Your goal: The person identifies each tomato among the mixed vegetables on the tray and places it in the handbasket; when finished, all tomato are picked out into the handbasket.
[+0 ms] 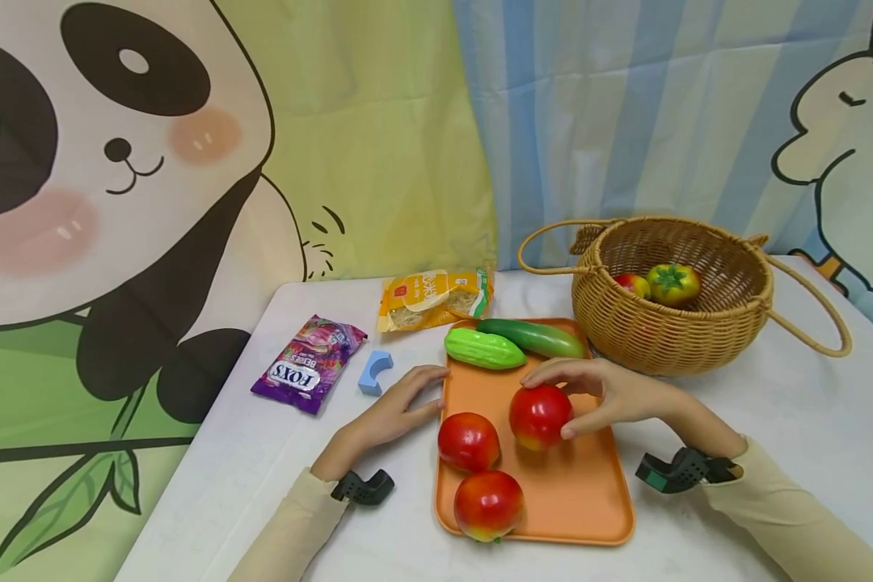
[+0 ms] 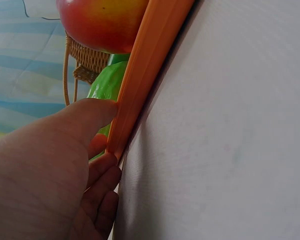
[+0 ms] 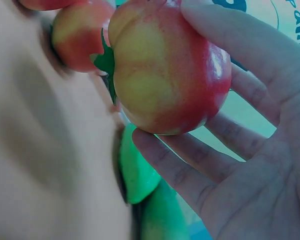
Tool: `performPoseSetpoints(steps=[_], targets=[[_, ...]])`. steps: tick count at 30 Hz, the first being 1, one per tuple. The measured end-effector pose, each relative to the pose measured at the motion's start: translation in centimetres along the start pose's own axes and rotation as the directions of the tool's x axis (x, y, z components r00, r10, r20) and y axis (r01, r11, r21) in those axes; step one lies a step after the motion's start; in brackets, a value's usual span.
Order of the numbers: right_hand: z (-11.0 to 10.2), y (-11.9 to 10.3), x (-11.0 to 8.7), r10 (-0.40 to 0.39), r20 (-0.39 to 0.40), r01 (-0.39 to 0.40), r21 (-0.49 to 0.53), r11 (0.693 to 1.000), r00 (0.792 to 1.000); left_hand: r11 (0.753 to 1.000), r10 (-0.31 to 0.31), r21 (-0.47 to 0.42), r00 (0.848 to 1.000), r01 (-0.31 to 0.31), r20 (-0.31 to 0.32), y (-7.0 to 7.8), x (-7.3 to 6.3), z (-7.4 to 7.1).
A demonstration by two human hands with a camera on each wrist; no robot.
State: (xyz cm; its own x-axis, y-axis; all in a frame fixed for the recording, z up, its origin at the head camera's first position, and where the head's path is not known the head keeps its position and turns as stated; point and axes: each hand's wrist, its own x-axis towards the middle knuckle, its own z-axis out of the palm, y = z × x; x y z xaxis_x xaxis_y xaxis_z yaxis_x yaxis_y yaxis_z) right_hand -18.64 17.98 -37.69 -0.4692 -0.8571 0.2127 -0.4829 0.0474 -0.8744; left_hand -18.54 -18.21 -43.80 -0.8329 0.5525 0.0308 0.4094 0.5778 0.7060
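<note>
My right hand [image 1: 611,392] holds a glossy red tomato [image 1: 541,416] between thumb and fingers above an orange tray [image 1: 567,501]. Seen from the right wrist, this tomato [image 3: 165,75] has a yellow patch and a green leafy top. Two more red tomatoes, one [image 1: 469,442] behind the other [image 1: 489,505], lie at the tray's left side. A light green bumpy gourd [image 1: 484,348] and a dark green cucumber [image 1: 531,337] lie at its far end. With fingers loosely extended, my left hand [image 1: 400,412] touches the tray's left edge, its thumb against the rim [image 2: 135,85].
A wicker basket [image 1: 669,339] with two handles stands behind the tray to the right, holding a yellow-green tomato [image 1: 673,284] and a red-yellow fruit [image 1: 633,284]. On the left lie a purple candy bag [image 1: 309,364], a blue notched block [image 1: 375,373] and an orange-yellow packet [image 1: 436,299].
</note>
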Motion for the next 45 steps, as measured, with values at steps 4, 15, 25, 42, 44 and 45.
performPoseSetpoints(steps=[4, 15, 25, 42, 44, 45], targets=[[-0.7, -0.4, -0.4, -0.049, -0.032, 0.049, -0.026, 0.998, 0.998, 1.000, -0.006, -0.007, 1.000, 0.006, 0.002, 0.2, -0.1, 0.0], [-2.6, -1.7, -1.5, -0.111, -0.113, 0.101, -0.089, 0.991, 0.987, 1.000, 0.011, -0.008, 1.000, -0.011, -0.006, 0.2, -0.1, -0.1], [-3.7, -2.0, -2.3, -0.156, -0.176, 0.158, -0.003, 0.987, 0.972, 1.000, -0.002, -0.012, 1.000, 0.002, 0.000, 0.1, 0.0, 0.0], [-6.6, -3.7, -3.1, -0.257, -0.301, 0.270, 0.001, 0.963, 0.919, 1.000, -0.011, -0.015, 1.000, 0.012, 0.010, 0.2, -0.1, -0.1], [-7.1, -4.0, -3.3, -0.264, -0.322, 0.276, -0.009, 0.961, 0.909, 1.000, -0.007, -0.010, 1.000, 0.007, 0.007, 0.2, -0.1, -0.1], [-7.4, -4.2, -3.4, -0.261, -0.335, 0.272, -0.013, 0.962, 0.905, 1.000, -0.006, -0.008, 1.000, 0.006, 0.005, 0.2, 0.0, -0.1]])
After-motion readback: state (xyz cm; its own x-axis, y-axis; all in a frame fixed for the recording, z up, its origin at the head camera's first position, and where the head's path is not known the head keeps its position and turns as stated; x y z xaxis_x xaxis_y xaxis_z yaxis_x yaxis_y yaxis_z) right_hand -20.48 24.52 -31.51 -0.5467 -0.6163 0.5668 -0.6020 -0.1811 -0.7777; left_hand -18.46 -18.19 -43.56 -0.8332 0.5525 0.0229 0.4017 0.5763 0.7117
